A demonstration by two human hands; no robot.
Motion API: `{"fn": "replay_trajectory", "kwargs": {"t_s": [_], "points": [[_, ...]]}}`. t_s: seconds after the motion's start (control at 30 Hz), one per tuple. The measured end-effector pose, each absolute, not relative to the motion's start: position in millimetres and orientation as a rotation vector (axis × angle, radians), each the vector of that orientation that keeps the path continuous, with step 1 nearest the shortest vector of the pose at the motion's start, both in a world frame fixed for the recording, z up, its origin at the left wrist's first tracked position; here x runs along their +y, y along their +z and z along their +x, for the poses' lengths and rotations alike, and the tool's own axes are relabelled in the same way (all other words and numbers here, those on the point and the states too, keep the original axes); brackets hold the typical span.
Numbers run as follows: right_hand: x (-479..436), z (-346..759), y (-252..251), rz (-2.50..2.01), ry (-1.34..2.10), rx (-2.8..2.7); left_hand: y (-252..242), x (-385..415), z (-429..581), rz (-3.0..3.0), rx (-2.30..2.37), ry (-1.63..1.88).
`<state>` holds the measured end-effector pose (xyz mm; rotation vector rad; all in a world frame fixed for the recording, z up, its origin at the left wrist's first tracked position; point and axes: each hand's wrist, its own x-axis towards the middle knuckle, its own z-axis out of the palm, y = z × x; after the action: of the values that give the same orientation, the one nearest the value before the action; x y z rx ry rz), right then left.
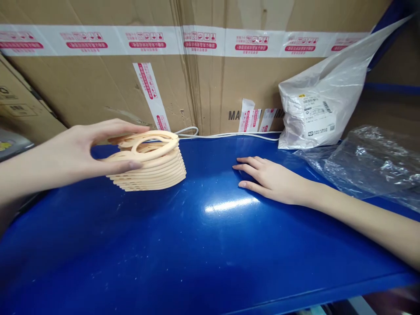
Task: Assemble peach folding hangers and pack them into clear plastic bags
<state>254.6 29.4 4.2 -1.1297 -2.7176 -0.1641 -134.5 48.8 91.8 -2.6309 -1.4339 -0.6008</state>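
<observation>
My left hand is around the upper left part of a stack of cream-coloured, looped flat pieces, perhaps plastic. Its thumb lies along the near side and a finger reaches over the far side. The pieces are layered closely, and the top one shows a large oval opening. Whether the stack's underside touches the blue tabletop I cannot tell. To the right, my right hand rests palm down on the tabletop, fingers apart and holding nothing. A gap of bare blue surface separates it from the stack.
A large taped cardboard box stands along the back. At the back right a white plastic parcel bag with a label leans upright, beside crumpled clear plastic film. A white cord runs along the box's base. Another carton stands far left.
</observation>
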Motion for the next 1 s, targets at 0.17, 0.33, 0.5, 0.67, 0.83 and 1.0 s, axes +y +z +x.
{"fn": "replay_trajectory", "kwargs": {"t_s": [0.17, 0.33, 0.5, 0.67, 0.83, 1.0], "points": [[29.0, 254.4, 4.7, -1.139, -0.183, -2.736, 85.3, 64.1, -152.8, -2.7, -1.3, -0.512], [28.3, 254.3, 3.8, -1.123, -0.189, -2.72, 82.3, 65.3, -153.2, -2.71, -1.266, -0.484], [27.3, 254.3, 4.1, -1.117, -0.188, -2.72, 78.9, 61.1, -147.2, -2.719, -1.335, -0.585], [26.8, 254.5, 4.6, -1.129, -0.197, -2.731, 80.7, 63.1, -149.4, -2.763, -1.419, -0.525], [26.9, 254.4, 4.5, -1.143, -0.213, -2.747, 78.2, 61.1, -148.5, -2.71, -1.383, -0.598], [27.0, 254.5, 4.6, -1.155, -0.22, -2.759, 79.0, 62.8, -150.1, -2.729, -1.27, -0.498]]}}
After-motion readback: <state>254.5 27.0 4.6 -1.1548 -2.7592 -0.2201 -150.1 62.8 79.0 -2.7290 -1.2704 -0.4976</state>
